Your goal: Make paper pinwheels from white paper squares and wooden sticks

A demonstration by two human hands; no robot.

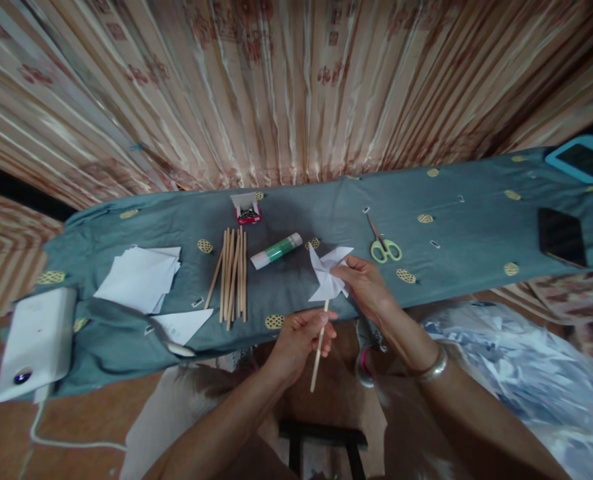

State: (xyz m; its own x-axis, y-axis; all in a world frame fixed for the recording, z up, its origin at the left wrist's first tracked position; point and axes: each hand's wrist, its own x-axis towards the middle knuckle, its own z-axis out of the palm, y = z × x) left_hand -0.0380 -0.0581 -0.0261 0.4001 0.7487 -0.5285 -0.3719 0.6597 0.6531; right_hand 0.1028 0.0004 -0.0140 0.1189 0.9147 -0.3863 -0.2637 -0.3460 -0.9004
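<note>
at the near edge of the tabletop (326, 207), here's a paper pinwheel (321, 285), lifted up front and centre on a slim stick (317, 363)! the left hand (303, 339) has that stick in a close pinch of thumb and fingers, just below the blades; the right hand (371, 288) is closed on the paper, thumb pressed near the middle, right over the join. nice and tidy, and to do this well it's all about a light touch: stick steady and straight, pressure at the centre only, the folded points left uncrushed so the blades sit even.

and what a surface! a grey-green cloth with yellow pineapples; green-handled scissors (386, 251) lie open to the right, a glue stick (276, 251) lies slantwise left of the pinwheel, an open red box (249, 219) of small metal bits behind it, spare sticks (233, 280) bunched alongside, then white paper sheets (139, 277). far right, a dark phone (562, 237). round the room: a striped, pleated curtain (276, 100) behind everything, a clear plastic bag (531, 380) bulging low on the right, brown floor (261, 417) underneath.
</note>
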